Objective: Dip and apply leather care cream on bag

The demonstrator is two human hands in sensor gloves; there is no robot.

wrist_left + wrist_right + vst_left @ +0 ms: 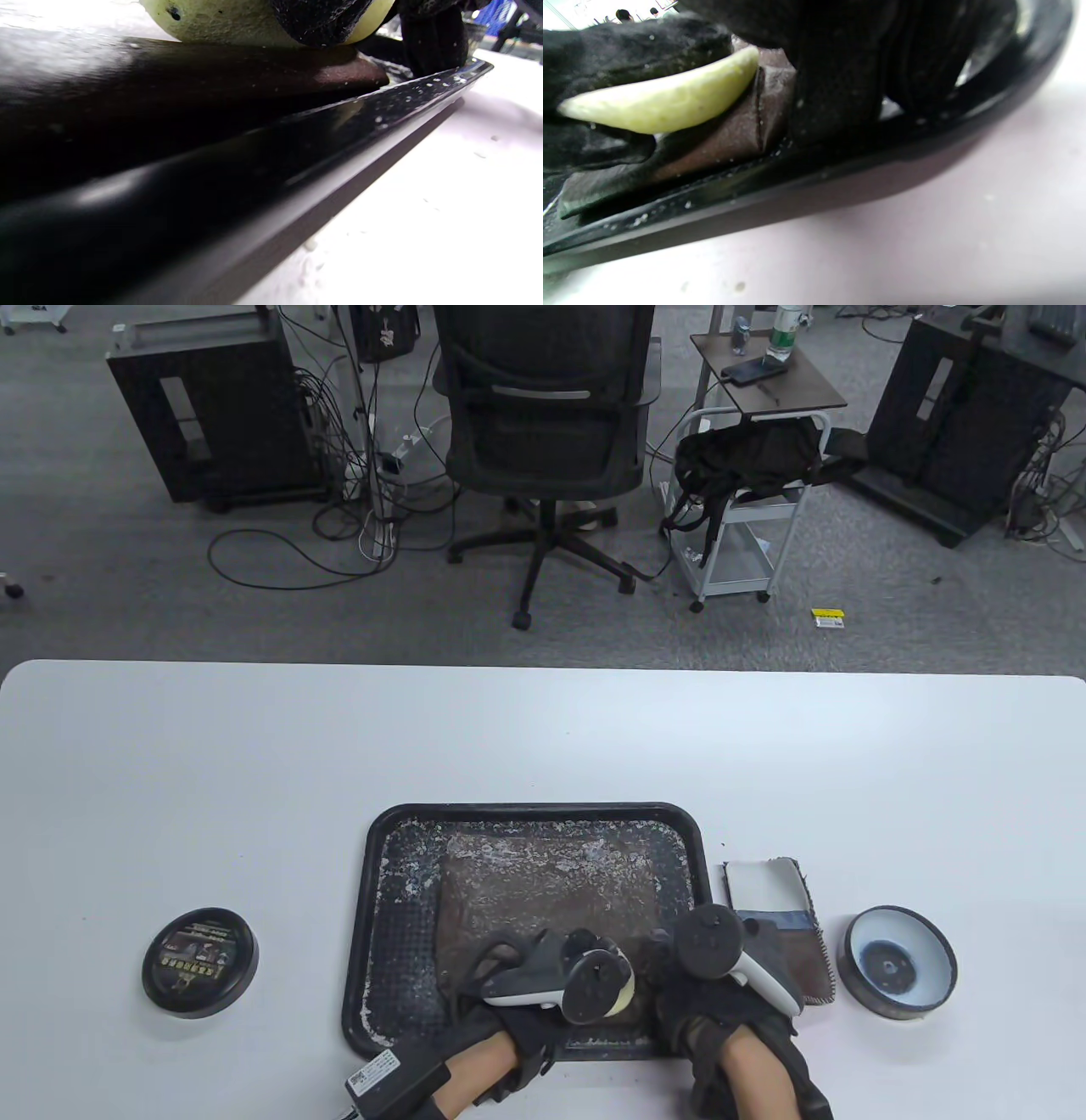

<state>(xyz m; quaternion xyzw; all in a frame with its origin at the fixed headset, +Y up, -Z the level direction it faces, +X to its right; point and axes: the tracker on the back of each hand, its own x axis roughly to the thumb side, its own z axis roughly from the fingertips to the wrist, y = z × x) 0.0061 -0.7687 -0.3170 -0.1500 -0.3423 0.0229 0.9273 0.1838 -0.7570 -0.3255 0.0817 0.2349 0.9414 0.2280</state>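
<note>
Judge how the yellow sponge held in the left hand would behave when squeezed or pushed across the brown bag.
The sponge is probably soft: it bends into a curve under the left hand. It likely weighs little, given its porous surface. Pushed across the bag, it would probably drag rather than slide.

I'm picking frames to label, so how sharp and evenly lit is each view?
Table view: sharp, evenly lit, soft glare on the table. Left wrist view: the tray rim is blurred up close, the tabletop overexposed. Right wrist view: soft focus, the sponge readable, the right hand a dark mass.
</note>
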